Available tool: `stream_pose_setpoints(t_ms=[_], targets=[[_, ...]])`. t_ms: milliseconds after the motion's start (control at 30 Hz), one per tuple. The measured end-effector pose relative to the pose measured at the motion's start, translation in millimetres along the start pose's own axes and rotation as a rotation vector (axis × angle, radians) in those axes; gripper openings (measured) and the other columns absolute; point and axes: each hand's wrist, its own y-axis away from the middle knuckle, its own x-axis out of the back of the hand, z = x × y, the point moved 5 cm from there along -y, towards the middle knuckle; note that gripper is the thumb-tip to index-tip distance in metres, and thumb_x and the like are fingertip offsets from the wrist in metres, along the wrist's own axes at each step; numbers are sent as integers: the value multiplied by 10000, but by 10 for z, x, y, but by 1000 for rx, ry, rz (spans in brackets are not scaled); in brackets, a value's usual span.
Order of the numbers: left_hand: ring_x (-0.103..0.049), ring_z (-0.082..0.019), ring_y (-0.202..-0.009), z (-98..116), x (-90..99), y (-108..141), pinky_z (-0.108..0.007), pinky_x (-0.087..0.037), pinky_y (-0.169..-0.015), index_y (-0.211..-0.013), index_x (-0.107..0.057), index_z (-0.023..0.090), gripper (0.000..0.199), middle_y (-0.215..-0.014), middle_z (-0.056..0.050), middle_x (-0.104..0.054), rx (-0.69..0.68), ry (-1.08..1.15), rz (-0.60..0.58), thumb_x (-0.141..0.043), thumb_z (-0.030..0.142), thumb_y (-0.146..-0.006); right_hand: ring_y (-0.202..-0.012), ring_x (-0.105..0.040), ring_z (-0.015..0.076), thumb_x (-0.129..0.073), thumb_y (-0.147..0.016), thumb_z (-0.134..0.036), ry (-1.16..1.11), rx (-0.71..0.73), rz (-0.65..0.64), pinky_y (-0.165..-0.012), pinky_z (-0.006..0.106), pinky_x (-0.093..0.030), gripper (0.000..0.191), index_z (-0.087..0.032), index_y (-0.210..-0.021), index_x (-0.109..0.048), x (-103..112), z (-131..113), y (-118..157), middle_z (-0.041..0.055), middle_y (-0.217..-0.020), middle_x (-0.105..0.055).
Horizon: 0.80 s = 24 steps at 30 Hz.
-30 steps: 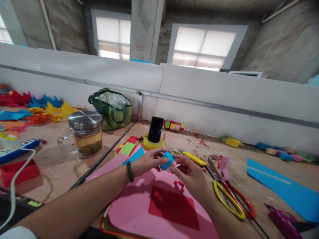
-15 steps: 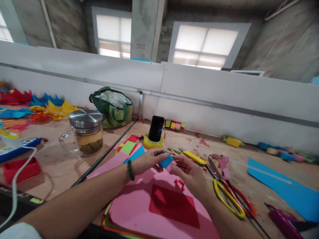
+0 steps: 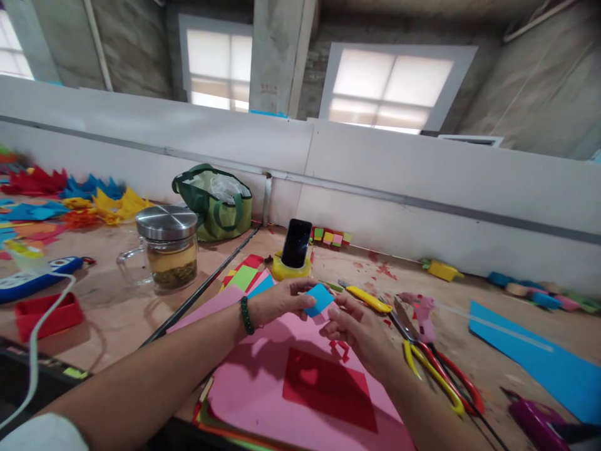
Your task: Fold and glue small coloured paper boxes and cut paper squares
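Note:
Between my hands is a small blue and pink paper piece (image 3: 320, 300), its blue face turned up. My left hand (image 3: 285, 302), below a green bead bracelet (image 3: 246, 315), pinches its left side. The fingers of my right hand (image 3: 351, 324) hold its right, pink edge. Beneath both hands lies pink paper (image 3: 248, 388) on a stack of coloured sheets. A dark red sheet (image 3: 328, 388) rests on it, with small red paper scraps (image 3: 340, 351) partly behind my right hand.
Scissors (image 3: 422, 351), a yellow cutter (image 3: 369, 298), a pink glue gun (image 3: 424, 313) and blue paper (image 3: 530, 357) lie right. A phone (image 3: 297, 243) stands behind my hands. Left are a glass mug (image 3: 169, 257), a green bag (image 3: 230, 216) and a red paper box (image 3: 49, 316).
The paper piece has turned so that more of its blue face shows. My fingers have shifted on its edges. The view has moved slightly.

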Motion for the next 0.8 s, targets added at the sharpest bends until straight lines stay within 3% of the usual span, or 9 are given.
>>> stream_pose_setpoints(t_ms=[200,300,433,500,800], targets=[[-551,-110,-666,11,32,10,-226,-466,-581,-1036,-646,154,560,-842,-30,-616,50,47,-23,-793,472,-599,-622,-678,160,-726,-751,-426,56,-19,-66,-567,233,-492,409,-168,-1036,-585,-37,35,4,11,-641,-672],[-560,-116,-673,13,58,7,-226,-467,-577,-1003,-648,148,547,-823,-29,-611,65,57,-13,-784,500,-607,-647,-687,178,-665,-777,-495,126,-1,-74,-565,260,-504,450,-170,-1072,-566,-45,29,10,36,-737,-675],[-584,-131,-725,-3,90,-21,-248,-484,-619,-1000,-632,147,535,-870,-42,-613,47,87,68,-741,544,-658,-713,-679,169,-702,-729,-486,338,176,88,-605,297,-541,566,-222,-1184,-495,-11,-48,41,83,-1072,-621],[-589,-133,-739,-29,88,-34,-253,-487,-631,-988,-628,141,516,-888,-50,-616,48,86,108,-709,558,-695,-717,-668,158,-757,-687,-412,419,276,162,-614,301,-551,613,-255,-1205,-471,-9,-77,67,73,-1135,-589],[-555,-113,-674,-111,24,-28,-241,-479,-600,-921,-642,132,492,-810,-39,-610,73,70,84,-607,600,-775,-779,-671,191,-699,-777,-293,591,441,110,-702,344,-577,389,-222,-1140,-582,-97,-127,105,48,-924,-678]])
